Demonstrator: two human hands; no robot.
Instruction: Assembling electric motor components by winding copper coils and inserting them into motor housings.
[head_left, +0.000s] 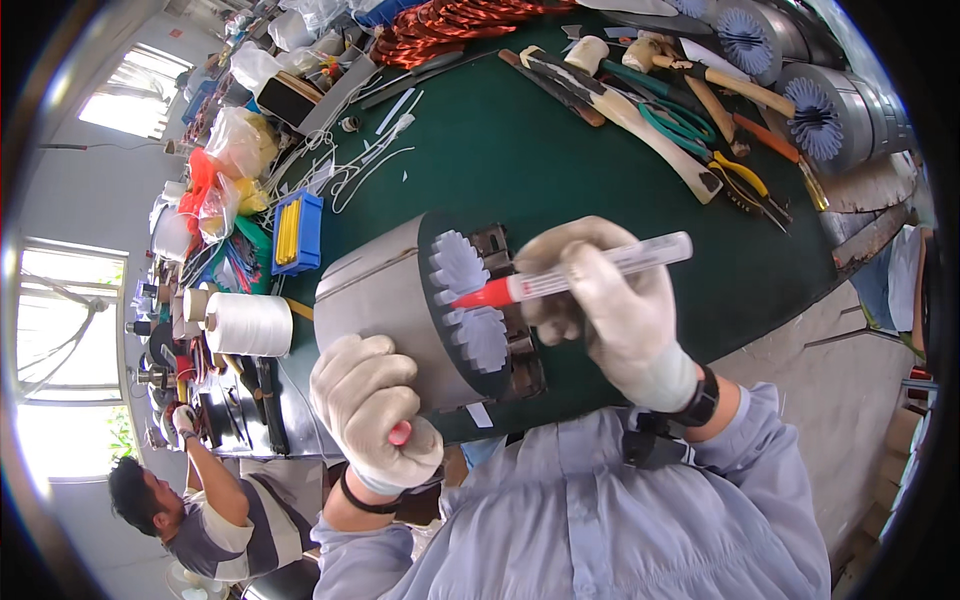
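Note:
A grey cylindrical stator core (372,290) lies on its side on the green tabletop (400,195). Pale bluish-white slot liners (484,338) ring the opening in its right end face. My right hand (630,315), in a white glove, grips a marker pen (600,265) with a white barrel and a red front end. That red end points left at the liners; whether it touches them I cannot tell. My gloved left hand (368,405) is curled closed against the near left side of the core. A small red cap (400,433) sticks out of its fist.
Hammers, pliers (745,185) and a pale wooden bar (640,125) lie at the far right, beside more stator cores (835,115). Copper wire coils (450,25) sit at the back. Leftward are a blue box (298,235), a white thread spool (250,325) and another person (215,510).

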